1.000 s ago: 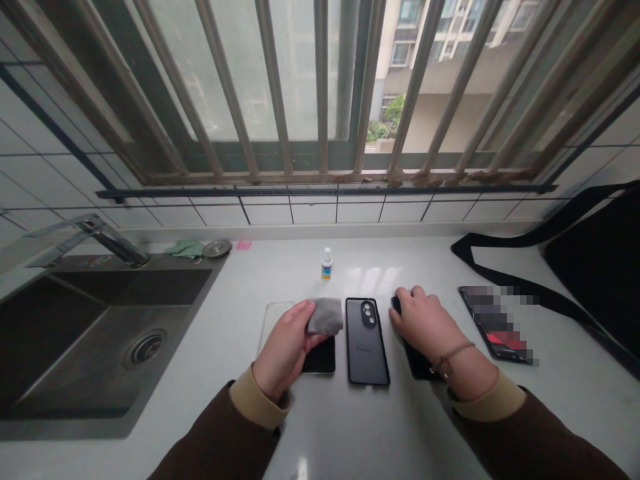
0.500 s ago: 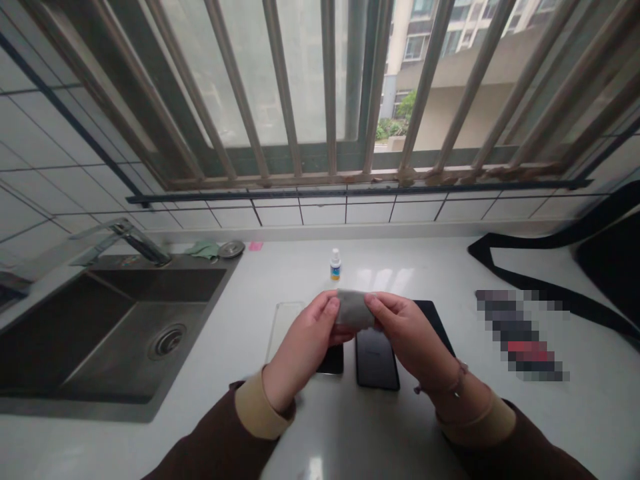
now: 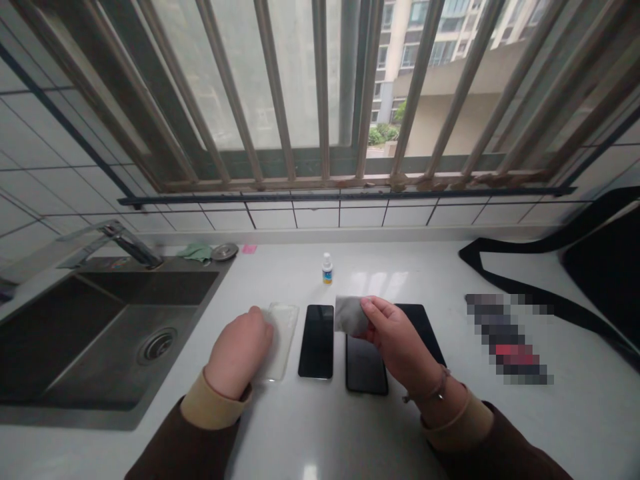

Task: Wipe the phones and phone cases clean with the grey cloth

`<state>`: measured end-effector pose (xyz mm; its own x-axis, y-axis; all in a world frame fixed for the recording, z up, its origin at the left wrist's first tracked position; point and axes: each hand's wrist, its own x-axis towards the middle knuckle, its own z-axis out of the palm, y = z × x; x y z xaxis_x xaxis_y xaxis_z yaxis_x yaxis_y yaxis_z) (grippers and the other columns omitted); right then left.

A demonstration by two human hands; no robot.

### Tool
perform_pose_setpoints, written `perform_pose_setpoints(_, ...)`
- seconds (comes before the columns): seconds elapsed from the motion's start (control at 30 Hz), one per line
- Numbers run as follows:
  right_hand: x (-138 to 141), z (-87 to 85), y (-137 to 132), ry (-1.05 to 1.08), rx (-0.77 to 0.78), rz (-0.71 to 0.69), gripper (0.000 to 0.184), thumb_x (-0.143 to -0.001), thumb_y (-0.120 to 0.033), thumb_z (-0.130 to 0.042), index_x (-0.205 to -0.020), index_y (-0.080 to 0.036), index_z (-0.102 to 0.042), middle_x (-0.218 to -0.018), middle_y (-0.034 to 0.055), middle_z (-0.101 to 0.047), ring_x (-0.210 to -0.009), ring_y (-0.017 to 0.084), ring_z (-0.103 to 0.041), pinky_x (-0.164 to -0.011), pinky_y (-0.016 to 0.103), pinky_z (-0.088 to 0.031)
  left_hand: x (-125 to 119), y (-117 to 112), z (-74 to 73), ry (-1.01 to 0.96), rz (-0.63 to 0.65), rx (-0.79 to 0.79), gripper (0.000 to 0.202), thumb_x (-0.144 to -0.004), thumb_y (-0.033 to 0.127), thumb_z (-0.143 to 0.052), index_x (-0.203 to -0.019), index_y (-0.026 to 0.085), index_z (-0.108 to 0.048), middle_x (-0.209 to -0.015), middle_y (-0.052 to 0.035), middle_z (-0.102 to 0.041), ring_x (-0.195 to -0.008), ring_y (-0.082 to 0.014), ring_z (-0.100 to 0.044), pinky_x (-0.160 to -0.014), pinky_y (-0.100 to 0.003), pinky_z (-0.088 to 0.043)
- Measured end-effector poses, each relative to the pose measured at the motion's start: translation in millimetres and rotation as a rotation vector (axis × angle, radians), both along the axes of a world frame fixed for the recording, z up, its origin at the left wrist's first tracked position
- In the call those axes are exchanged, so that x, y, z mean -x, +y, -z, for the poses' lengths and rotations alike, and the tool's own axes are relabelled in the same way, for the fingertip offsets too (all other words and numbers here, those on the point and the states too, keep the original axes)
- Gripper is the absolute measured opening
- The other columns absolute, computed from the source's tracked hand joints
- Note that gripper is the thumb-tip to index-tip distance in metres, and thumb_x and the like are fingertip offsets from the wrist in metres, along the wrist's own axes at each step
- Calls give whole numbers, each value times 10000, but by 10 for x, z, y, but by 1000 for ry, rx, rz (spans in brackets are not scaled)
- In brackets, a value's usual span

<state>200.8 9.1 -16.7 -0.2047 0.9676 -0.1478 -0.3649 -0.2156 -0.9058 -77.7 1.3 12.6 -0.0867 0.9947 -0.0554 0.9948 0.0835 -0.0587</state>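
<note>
A small grey cloth (image 3: pixel 350 316) is pinched between the thumb and fingers of my right hand (image 3: pixel 390 327), held up over the top of a dark phone (image 3: pixel 367 367). My left hand (image 3: pixel 237 350) is at the left edge of a clear phone case (image 3: pixel 284 340), back of the hand towards me. Its fingers are curled downward and mostly hidden, so I cannot tell whether they grip the case. Between the two hands a black phone (image 3: pixel 317 343) lies flat. Behind my right hand shows part of a flat black item (image 3: pixel 425 327).
A small white spray bottle (image 3: pixel 327 270) stands beyond the phones. To the left is a sink (image 3: pixel 115 353) with a faucet (image 3: pixel 133 243), a green cloth (image 3: pixel 196 252) and a metal strainer (image 3: pixel 225 251). A black strap (image 3: pixel 500 280) and a blurred-out item (image 3: pixel 510 340) lie right.
My left hand has let go of the grey cloth and moved left and down to the clear case. My right hand still holds the cloth. The black phone is now uncovered.
</note>
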Motion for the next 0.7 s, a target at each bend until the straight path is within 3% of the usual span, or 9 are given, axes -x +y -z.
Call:
perform_pose_setpoints(0.1,-21,-7,-41,46,-90,-191,379,-955,-588,-766,-971,-209,-764,-909,38,-728,-844,189,-691,-823,361,-605,-34,72,-186,-135,-66,-77,245,-1034,268,-427,-1097,144,-630,-863,-171,-757,-820,-334,-746,-689,-367,-433)
perform_pose_setpoints(0.2,-41,-33,-88,-18,-230,-366,357,-1018,-559,-705,-1122,-233,-807,-1087,68,-747,-970,195,-694,-911,365,-579,-181,105,-343,-548,-34,-161,176,-1018,308,-475,-1082,208,-605,-805,-74,-743,-747,-276,-713,-667,-337,-417)
perform_pose_setpoints(0.27,-45,-42,-102,-55,-305,-409,337,-1048,-530,-673,-1170,-249,-813,-1209,78,-730,-1024,189,-676,-936,349,-551,-336,115,-377,-864,-22,-152,175,-966,312,-552,-1103,222,-612,-721,-8,-707,-638,-228,-662,-628,-310,-412)
perform_pose_setpoints(0.4,-49,-10,-82,49,-284,-348,311,-1047,-518,-684,-1081,-229,-794,-1018,45,-709,-886,168,-654,-852,333,-550,-643,129,-295,-1540,-47,25,240,-935,372,-663,-1066,177,-709,-649,21,-635,-563,-154,-557,-575,-258,-420)
perform_pose_setpoints(0.47,-52,14,-63,105,-233,-292,322,-1032,-534,-701,-1033,-220,-773,-906,21,-683,-810,160,-636,-815,329,-553,-743,120,-214,-1878,-139,117,219,-932,365,-695,-1020,167,-730,-794,-31,-707,-719,-162,-657,-713,-263,-526)
perform_pose_setpoints(0.53,-50,26,-50,119,-186,-256,341,-1014,-550,-722,-1017,-211,-766,-900,20,-687,-808,157,-636,-810,323,-554,-804,92,-125,-2180,-227,277,212,-945,373,-683,-1010,174,-720,-981,-96,-762,-928,-211,-730,-903,-332,-574)
perform_pose_setpoints(0.63,-25,19,-44,82,-131,-251,351,-991,-552,-753,-997,-201,-771,-891,19,-694,-813,152,-638,-807,307,-553,-861,15,-7,-2411,-288,510,280,-993,455,-604,-1062,197,-686,-1094,-137,-768,-1005,-269,-752,-956,-423,-583)
perform_pose_setpoints(0.7,-12,2,-35,56,-91,-228,348,-971,-547,-774,-957,-199,-773,-863,15,-695,-779,147,-631,-783,302,-554,-894,-41,41,-2473,-333,544,330,-1028,510,-551,-1090,205,-660,-1069,-126,-760,-957,-262,-754,-935,-428,-589)
